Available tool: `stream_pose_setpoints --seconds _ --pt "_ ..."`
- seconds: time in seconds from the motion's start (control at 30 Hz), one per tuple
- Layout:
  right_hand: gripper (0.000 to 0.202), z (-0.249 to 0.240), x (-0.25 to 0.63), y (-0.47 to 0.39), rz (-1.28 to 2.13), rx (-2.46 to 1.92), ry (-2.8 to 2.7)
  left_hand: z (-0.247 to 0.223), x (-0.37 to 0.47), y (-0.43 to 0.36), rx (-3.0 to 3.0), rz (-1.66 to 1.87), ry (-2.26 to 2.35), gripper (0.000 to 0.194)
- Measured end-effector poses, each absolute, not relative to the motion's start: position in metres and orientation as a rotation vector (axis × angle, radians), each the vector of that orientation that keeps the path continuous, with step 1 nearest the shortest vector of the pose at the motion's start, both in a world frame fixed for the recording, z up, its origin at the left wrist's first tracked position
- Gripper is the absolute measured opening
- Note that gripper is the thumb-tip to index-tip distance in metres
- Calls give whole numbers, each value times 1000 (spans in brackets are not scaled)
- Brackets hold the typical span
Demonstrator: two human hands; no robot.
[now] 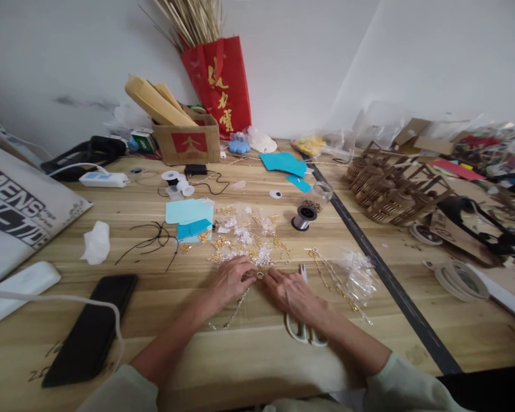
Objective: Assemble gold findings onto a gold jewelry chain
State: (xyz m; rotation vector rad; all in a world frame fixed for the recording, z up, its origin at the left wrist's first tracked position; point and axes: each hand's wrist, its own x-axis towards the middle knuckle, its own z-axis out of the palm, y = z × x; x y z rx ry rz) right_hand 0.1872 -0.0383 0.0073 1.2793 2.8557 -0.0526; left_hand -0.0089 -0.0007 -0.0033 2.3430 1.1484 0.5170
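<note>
My left hand [237, 278] is closed in a pinch on a beaded chain [232, 321], whose silvery strand hangs from the fingers and curves on the wooden table. Between the two hands a small gold ring [260, 275] shows at the left fingertips. My right hand [286, 290] is closed close beside it, fingertips down, and what they hold is hidden. Beneath the right hand and wrist lie white-handled scissors [299, 331]. Just beyond both hands spread loose silver and gold beads [262, 253]. Gold and silver chains [331, 273] lie to the right, by clear plastic bags [360, 277].
A wire spool [304, 218] and a clear jar [321, 193] stand beyond the beads. Blue cards [189, 214] and black cords [152, 237] lie left. A black phone [90, 326] with a white cable [68, 297] lies front left. Brown wooden models [395, 183] stand right.
</note>
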Motion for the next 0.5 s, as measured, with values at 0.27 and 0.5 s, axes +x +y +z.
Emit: stream_pose_setpoints --seconds 0.27,0.5 --pt "13 11 183 -37 -181 1361 2835 -7 -4 -6 2467 462 1189 18" --pt "10 12 192 -37 -527 1231 2973 -2 2 -7 2454 455 1254 19"
